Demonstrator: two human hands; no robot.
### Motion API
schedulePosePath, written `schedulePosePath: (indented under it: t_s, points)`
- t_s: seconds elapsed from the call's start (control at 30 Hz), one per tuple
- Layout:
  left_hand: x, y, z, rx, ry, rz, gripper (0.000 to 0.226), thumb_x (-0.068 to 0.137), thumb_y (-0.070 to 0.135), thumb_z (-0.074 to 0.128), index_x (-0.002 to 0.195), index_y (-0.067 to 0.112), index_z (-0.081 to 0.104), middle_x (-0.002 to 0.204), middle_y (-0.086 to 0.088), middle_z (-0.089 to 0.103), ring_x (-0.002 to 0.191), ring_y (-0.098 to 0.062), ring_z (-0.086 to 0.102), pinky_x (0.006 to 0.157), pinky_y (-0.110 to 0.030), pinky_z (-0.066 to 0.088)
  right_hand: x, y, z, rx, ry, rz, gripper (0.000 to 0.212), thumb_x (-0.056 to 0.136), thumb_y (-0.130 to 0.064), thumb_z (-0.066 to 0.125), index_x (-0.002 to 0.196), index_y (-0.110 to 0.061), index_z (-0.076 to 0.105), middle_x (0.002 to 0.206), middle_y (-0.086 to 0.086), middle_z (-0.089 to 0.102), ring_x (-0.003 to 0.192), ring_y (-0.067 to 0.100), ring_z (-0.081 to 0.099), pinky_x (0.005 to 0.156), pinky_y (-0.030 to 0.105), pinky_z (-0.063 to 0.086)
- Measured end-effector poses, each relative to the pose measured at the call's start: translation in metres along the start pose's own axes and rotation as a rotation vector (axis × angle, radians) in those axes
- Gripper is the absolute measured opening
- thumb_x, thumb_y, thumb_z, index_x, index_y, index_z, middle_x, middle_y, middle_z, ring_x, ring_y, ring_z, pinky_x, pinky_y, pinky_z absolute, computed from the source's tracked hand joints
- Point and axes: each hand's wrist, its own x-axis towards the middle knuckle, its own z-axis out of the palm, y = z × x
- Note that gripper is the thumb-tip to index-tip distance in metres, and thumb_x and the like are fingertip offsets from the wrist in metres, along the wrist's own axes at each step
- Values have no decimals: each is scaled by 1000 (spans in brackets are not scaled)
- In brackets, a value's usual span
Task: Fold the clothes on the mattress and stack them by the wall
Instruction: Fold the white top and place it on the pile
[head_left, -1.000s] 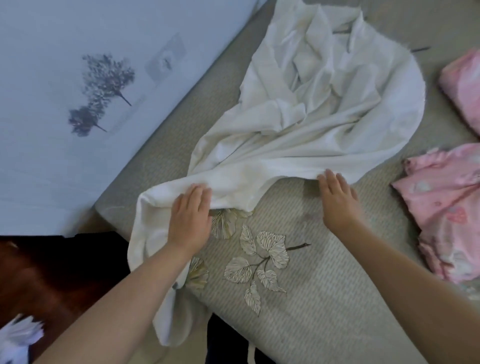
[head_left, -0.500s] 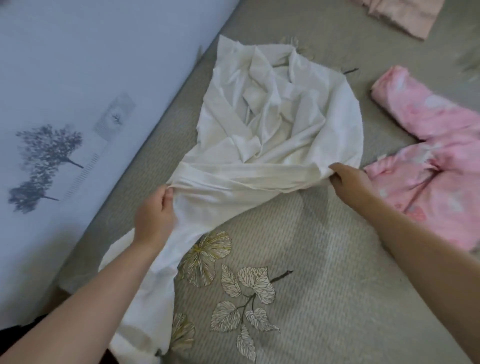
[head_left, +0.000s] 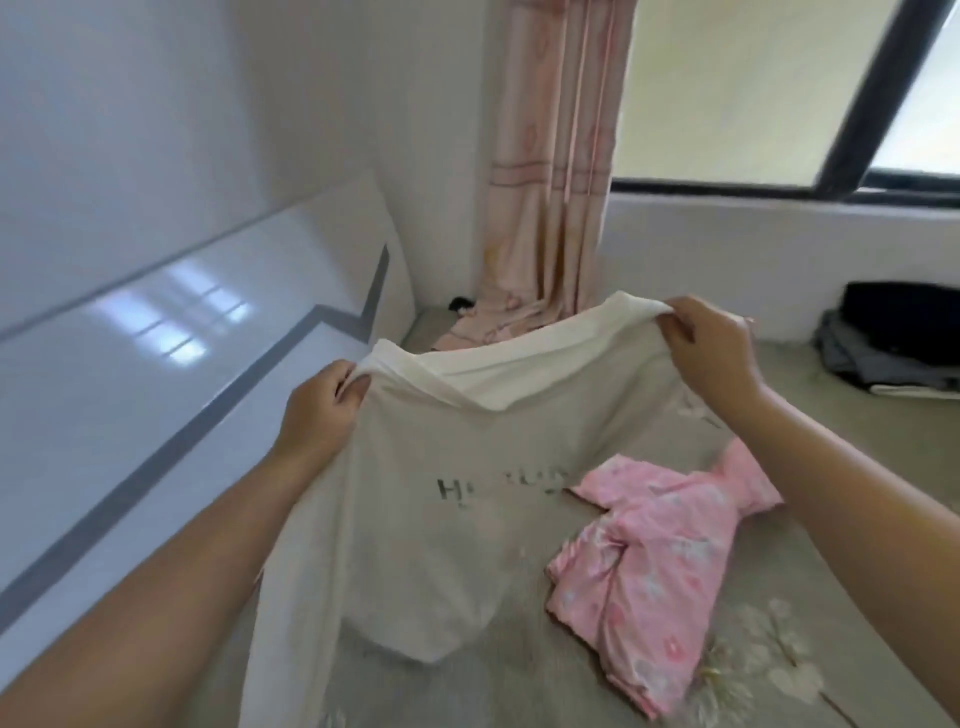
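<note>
I hold a thin white shirt (head_left: 431, 545) up in the air over the grey mattress (head_left: 857, 467). Dark lettering shows through its cloth. My left hand (head_left: 319, 410) grips the shirt's top edge at the left. My right hand (head_left: 711, 348) pinches the top edge at the right. The shirt hangs spread between them, and its lower part droops toward the mattress. A crumpled pink patterned garment (head_left: 654, 571) lies on the mattress to the right, partly seen past the shirt's edge.
A glossy white headboard (head_left: 130, 389) with a grey stripe runs along the left. A pink curtain (head_left: 550, 171) hangs in the far corner and pools on the mattress. Dark folded clothes (head_left: 893, 348) sit by the far wall under the window.
Both hands gripped the white shirt's edge and lifted it off the mattress; it now hangs spread in the air. The view tilted up from the mattress to the room.
</note>
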Motion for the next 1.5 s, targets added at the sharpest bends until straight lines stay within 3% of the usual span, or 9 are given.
schedulePosePath:
  t_s: [0.2, 0.4, 0.5, 0.63, 0.73, 0.9, 1.13, 1.27, 1.5]
  points:
    - [38, 139, -37, -98, 290, 101, 25, 98, 17, 35, 96, -3, 50, 94, -25, 57, 89, -35, 53, 66, -30, 28, 59, -13, -129, -77, 226, 50, 24, 97, -22, 40, 95, -8, 60, 80, 11, 59, 90, 34, 57, 87, 38, 32]
    - [44, 229, -47, 41, 234, 308, 31, 97, 27, 39, 92, -1, 50, 93, -28, 59, 89, -41, 56, 71, -40, 39, 60, 8, -207, -287, 323, 26, 28, 98, -19, 36, 104, -7, 60, 95, 16, 65, 86, 34, 58, 87, 38, 28]
    - [44, 257, -39, 178, 141, 324, 41, 93, 38, 45, 80, 0, 56, 87, -24, 62, 82, -37, 57, 65, -34, 37, 51, 28, -225, -426, 274, 52, 31, 99, -21, 32, 111, -10, 58, 100, 13, 64, 88, 32, 59, 86, 37, 27]
    - [40, 285, -27, 184, -29, 313, 39, 72, 42, 23, 50, 12, 35, 57, -9, 41, 62, -26, 39, 52, -31, 23, 36, 61, -239, -555, 176, 61, 32, 100, -25, 30, 112, -14, 58, 105, 5, 65, 93, 26, 59, 88, 34, 28]
    - [43, 296, -18, 167, -164, 310, 28, 65, 34, 22, 51, 14, 34, 56, -3, 36, 62, -23, 37, 55, -32, 22, 29, 91, -253, -567, 25, 30, 31, 99, -27, 32, 111, -16, 58, 111, 1, 63, 101, 23, 58, 87, 32, 32]
    - [56, 291, 15, 118, -196, 360, 21, 92, 12, 41, 72, 12, 49, 76, -7, 56, 75, -25, 48, 58, -30, 27, 26, 127, -255, -606, -157, 52, 30, 99, -27, 35, 106, -14, 61, 108, 5, 63, 98, 24, 58, 71, 28, 38]
    - [70, 318, 52, 198, 135, 420, 25, 96, 13, 36, 105, -1, 56, 102, -25, 54, 91, -38, 53, 69, -36, 35, 57, 133, -245, -218, 40, 364, 28, 94, -6, 37, 91, -2, 65, 97, 18, 63, 85, 30, 58, 65, 31, 42]
    - [78, 339, 51, 196, 295, 418, 28, 97, 18, 37, 100, -2, 57, 93, -24, 52, 73, -32, 44, 60, -33, 27, 74, 129, -255, -128, 228, 319, 29, 94, -4, 34, 98, 3, 62, 105, 22, 57, 91, 33, 54, 70, 28, 34]
    - [62, 350, 47, 190, 496, 379, 26, 96, 9, 35, 99, -3, 58, 86, -26, 61, 78, -37, 55, 58, -36, 33, 70, 130, -271, 34, 497, 216, 25, 93, -1, 36, 96, 4, 61, 102, 22, 55, 81, 20, 40, 68, 27, 31]
